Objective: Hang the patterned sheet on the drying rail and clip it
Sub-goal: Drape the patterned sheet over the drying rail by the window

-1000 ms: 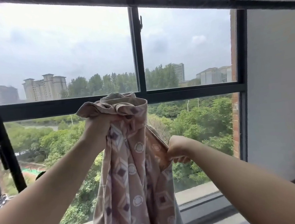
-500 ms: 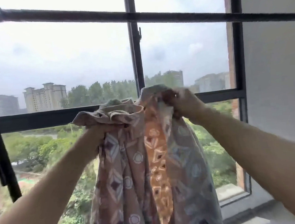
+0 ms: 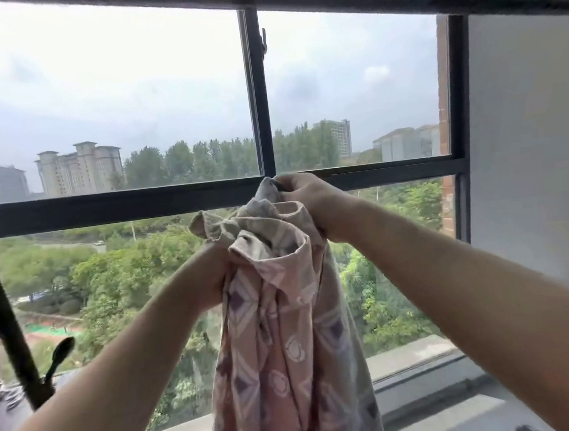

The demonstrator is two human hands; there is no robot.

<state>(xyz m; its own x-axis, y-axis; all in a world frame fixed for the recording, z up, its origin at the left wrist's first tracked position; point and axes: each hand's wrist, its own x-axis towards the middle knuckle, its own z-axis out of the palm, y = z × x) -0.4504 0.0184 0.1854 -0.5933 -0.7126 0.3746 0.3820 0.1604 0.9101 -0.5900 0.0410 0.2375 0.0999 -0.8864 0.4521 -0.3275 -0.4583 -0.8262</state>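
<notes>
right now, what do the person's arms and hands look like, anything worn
Both arms are bare as far as the frame reaches: no sleeves, watch or bracelet show. The right hand wears no glove or visible ring. The left hand is ungloved too, but partly hidden.

Your bare left forearm (image 3: 117,367), toward 7 o'clock, is uncovered along all its visible length up to your left hand (image 3: 209,273) — only the wrist side of that hand shows. Your bare right forearm (image 3: 454,286), toward 4 o'clock, is equally uncovered up to your right hand (image 3: 310,206), its knuckles showing.
</notes>
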